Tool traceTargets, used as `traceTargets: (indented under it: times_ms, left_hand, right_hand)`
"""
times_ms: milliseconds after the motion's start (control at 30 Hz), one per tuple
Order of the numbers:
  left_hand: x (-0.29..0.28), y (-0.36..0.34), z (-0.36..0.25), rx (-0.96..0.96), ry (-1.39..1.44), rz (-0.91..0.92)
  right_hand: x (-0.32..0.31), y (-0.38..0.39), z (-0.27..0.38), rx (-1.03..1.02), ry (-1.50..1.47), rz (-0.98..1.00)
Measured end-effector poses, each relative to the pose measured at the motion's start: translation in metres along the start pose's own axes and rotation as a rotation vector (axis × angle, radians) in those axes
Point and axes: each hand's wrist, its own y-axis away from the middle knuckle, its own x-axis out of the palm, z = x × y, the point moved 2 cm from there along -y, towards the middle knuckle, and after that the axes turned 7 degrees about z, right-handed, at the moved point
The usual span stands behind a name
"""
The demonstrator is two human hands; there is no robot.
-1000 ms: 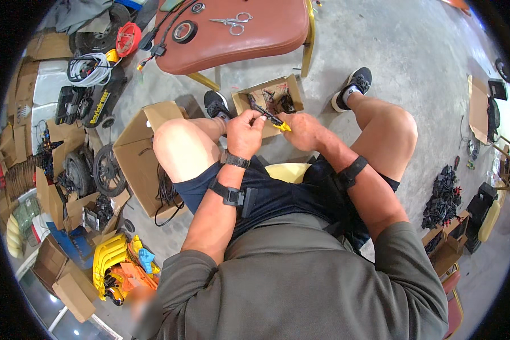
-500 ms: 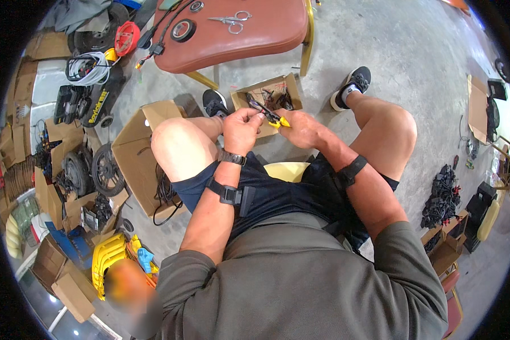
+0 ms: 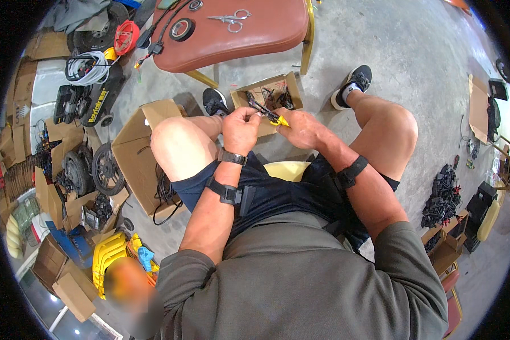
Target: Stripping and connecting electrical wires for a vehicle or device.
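My left hand (image 3: pixel 240 130) is closed at the near edge of a small cardboard box (image 3: pixel 297 101), its fingers at a slim black piece (image 3: pixel 258 106). My right hand (image 3: pixel 302 130) is closed around a black and yellow object (image 3: pixel 281 120), which looks like a hand tool and touches the black piece. Whether these two pieces are joined is too small to tell. Both hands are above the box between my legs, where dark wires (image 3: pixel 283 99) and small parts lie inside.
A padded brown seat (image 3: pixel 241 48) ahead holds scissors (image 3: pixel 236 21), a black tape roll (image 3: pixel 182 29) and cables. An open carton (image 3: pixel 131 147) stands by my left knee. Wheels (image 3: pixel 107 170), boxes and yellow plastic parts (image 3: pixel 105 252) crowd the left. A black wire heap (image 3: pixel 441 198) lies right.
Both hands and the pieces they grip have shifted slightly up and to the left since a second ago. Their hold looks much the same.
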Motion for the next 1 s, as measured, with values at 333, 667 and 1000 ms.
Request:
traceTargets:
  times_ms: [333, 667, 1000]
  left_hand:
    - [-0.001, 0.003, -0.007, 0.111, -0.275, -0.070]
    - [0.000, 0.003, -0.009, 0.100, -0.341, -0.044]
    - [-0.001, 0.000, -0.005, 0.050, -0.188, -0.008]
  right_hand:
    - [-0.002, 0.004, 0.011, 0.063, 0.111, 0.054]
    - [0.004, 0.004, 0.009, 0.037, 0.148, 0.009]
    - [0.004, 0.004, 0.008, 0.048, 0.119, 0.003]
